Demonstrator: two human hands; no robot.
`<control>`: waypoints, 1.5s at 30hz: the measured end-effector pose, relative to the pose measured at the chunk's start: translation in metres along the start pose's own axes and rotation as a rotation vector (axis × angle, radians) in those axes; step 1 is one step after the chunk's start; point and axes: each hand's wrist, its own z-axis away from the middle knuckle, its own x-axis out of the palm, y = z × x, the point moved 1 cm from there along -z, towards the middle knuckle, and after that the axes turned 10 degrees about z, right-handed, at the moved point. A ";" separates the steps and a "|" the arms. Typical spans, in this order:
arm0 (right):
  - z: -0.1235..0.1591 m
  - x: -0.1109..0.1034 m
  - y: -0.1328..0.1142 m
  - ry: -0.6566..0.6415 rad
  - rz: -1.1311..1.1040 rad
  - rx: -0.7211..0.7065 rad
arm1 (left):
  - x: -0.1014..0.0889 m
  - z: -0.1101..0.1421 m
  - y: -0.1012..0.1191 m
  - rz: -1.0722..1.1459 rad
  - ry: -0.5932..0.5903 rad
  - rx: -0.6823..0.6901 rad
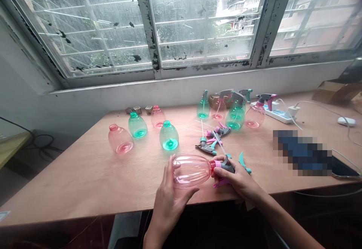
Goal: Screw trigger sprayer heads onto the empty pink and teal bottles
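Note:
A clear pink spray bottle (192, 171) lies sideways in the air at the front edge of the table. My left hand (169, 198) is curled around its base end. At the neck, my right hand (240, 179) grips the grey and pink spray head (226, 166), whose pink collar meets the bottle's mouth. How tightly the two are joined I cannot tell. Beyond the right hand lie loose spray heads (206, 147) with thin tubes, and a teal trigger (243, 162) shows beside its wrist side. An open-necked green bottle (169, 137) stands just past the left hand.
More headless bottles, pink (120, 139) and green (137, 125), stand to the left. Bottles with spray heads, such as a green one (235, 115) and a pink one (255, 116), stand at the back beside a power strip (278, 114). A phone (343, 168) lies right.

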 end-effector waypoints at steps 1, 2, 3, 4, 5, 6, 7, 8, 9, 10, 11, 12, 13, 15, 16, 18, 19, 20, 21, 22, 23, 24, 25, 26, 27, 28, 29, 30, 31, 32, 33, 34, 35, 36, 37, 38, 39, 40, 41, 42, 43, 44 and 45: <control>0.000 0.000 0.000 0.000 0.001 -0.001 | 0.000 0.000 0.001 0.000 0.002 -0.001; 0.000 0.000 0.000 -0.001 0.002 -0.002 | 0.000 0.000 0.002 0.001 0.003 -0.002; 0.000 0.000 0.000 -0.001 0.001 -0.003 | 0.000 0.000 0.002 0.002 0.004 -0.002; 0.000 0.000 0.001 -0.005 -0.001 -0.003 | 0.000 0.000 0.002 0.003 0.005 -0.003; 0.000 0.000 0.001 -0.010 -0.005 -0.004 | 0.000 0.000 0.003 0.003 0.005 -0.003; 0.000 -0.001 0.002 -0.015 -0.008 -0.007 | 0.001 -0.001 0.003 0.000 0.005 -0.001; 0.000 -0.001 0.002 -0.020 -0.012 -0.008 | 0.001 -0.001 0.003 -0.003 0.005 0.000; 0.000 -0.001 0.003 -0.023 -0.016 -0.011 | 0.001 -0.001 0.003 -0.006 0.005 0.003; 0.000 -0.001 0.003 -0.024 -0.019 -0.014 | 0.001 -0.001 0.003 -0.009 0.004 0.006; 0.000 -0.002 0.003 -0.025 -0.021 -0.016 | 0.001 -0.001 0.003 -0.011 0.005 0.010; 0.000 -0.002 0.003 -0.025 -0.024 -0.018 | 0.001 -0.001 0.002 -0.012 0.006 0.015; 0.000 -0.002 0.003 -0.028 -0.029 -0.017 | 0.001 0.000 0.002 -0.014 0.007 0.018; 0.000 -0.002 0.003 -0.031 -0.034 -0.016 | 0.001 0.000 0.002 -0.016 0.009 0.021; 0.000 -0.001 0.002 -0.034 -0.042 -0.014 | 0.001 0.000 0.002 -0.019 0.010 0.027; 0.000 -0.001 0.002 -0.033 -0.044 -0.016 | 0.001 0.000 0.002 -0.020 0.009 0.028; 0.001 -0.001 0.002 -0.030 -0.042 -0.023 | 0.000 0.001 0.003 -0.023 0.004 0.025; 0.001 -0.001 0.002 -0.027 -0.039 -0.026 | 0.000 0.001 0.004 -0.025 0.000 0.022; 0.001 -0.001 0.002 -0.024 -0.037 -0.026 | 0.000 0.000 0.004 -0.026 -0.003 0.018; 0.001 -0.001 0.002 -0.022 -0.034 -0.024 | 0.000 0.000 0.005 -0.027 -0.003 0.018; 0.001 -0.001 0.002 -0.021 -0.033 -0.019 | 0.000 0.000 0.005 -0.028 -0.004 0.018; 0.000 -0.001 0.002 -0.022 -0.031 -0.014 | 0.000 0.000 0.006 -0.029 -0.003 0.019; 0.000 -0.001 0.002 -0.025 -0.030 -0.008 | 0.000 0.000 0.006 -0.028 -0.003 0.021; 0.000 -0.001 0.002 -0.028 -0.029 -0.005 | 0.000 0.000 0.006 -0.027 -0.001 0.025; 0.000 -0.001 0.002 -0.030 -0.028 -0.004 | 0.000 0.000 0.006 -0.026 0.000 0.027; 0.000 -0.001 0.002 -0.030 -0.026 -0.004 | 0.000 0.000 0.006 -0.026 0.002 0.030; 0.001 -0.001 0.002 -0.027 -0.022 -0.004 | 0.000 -0.001 0.006 -0.025 0.004 0.033; 0.001 -0.001 0.002 -0.024 -0.018 -0.001 | 0.000 -0.001 0.006 -0.025 0.007 0.036; 0.001 -0.001 0.001 -0.020 -0.014 0.002 | 0.000 -0.001 0.006 -0.025 0.007 0.037; 0.001 -0.001 0.001 -0.018 -0.013 0.002 | 0.001 -0.001 0.006 -0.025 0.007 0.037; 0.001 -0.001 0.001 -0.018 -0.015 0.001 | 0.001 -0.001 0.005 -0.026 0.006 0.036; 0.001 -0.001 0.001 -0.020 -0.020 -0.003 | 0.001 -0.001 0.005 -0.027 0.004 0.036; 0.001 -0.001 0.001 -0.023 -0.025 -0.009 | 0.001 -0.001 0.005 -0.029 0.002 0.035; 0.001 -0.001 0.001 -0.027 -0.032 -0.017 | 0.001 -0.001 0.004 -0.030 0.001 0.036; 0.001 -0.001 0.001 -0.030 -0.037 -0.023 | 0.001 -0.001 0.004 -0.031 0.001 0.038; 0.001 -0.001 0.001 -0.032 -0.040 -0.027 | 0.001 -0.001 0.004 -0.030 0.000 0.039; 0.001 -0.001 0.001 -0.032 -0.043 -0.029 | 0.001 -0.001 0.004 -0.030 0.001 0.039; 0.001 -0.001 0.000 -0.031 -0.043 -0.029 | 0.001 -0.001 0.004 -0.029 0.002 0.039; 0.001 -0.001 0.000 -0.030 -0.043 -0.026 | 0.001 -0.001 0.004 -0.029 0.001 0.038; 0.002 -0.001 0.000 -0.029 -0.042 -0.023 | 0.001 -0.001 0.004 -0.030 0.000 0.037; 0.002 -0.001 0.000 -0.028 -0.041 -0.019 | 0.001 -0.001 0.004 -0.030 -0.001 0.035; 0.002 -0.001 -0.001 -0.027 -0.041 -0.017 | 0.001 -0.001 0.004 -0.029 -0.003 0.033; 0.002 0.000 -0.001 -0.026 -0.042 -0.018 | 0.001 -0.001 0.004 -0.027 -0.004 0.031; 0.002 0.000 -0.001 -0.026 -0.042 -0.018 | 0.001 -0.001 0.004 -0.025 -0.006 0.030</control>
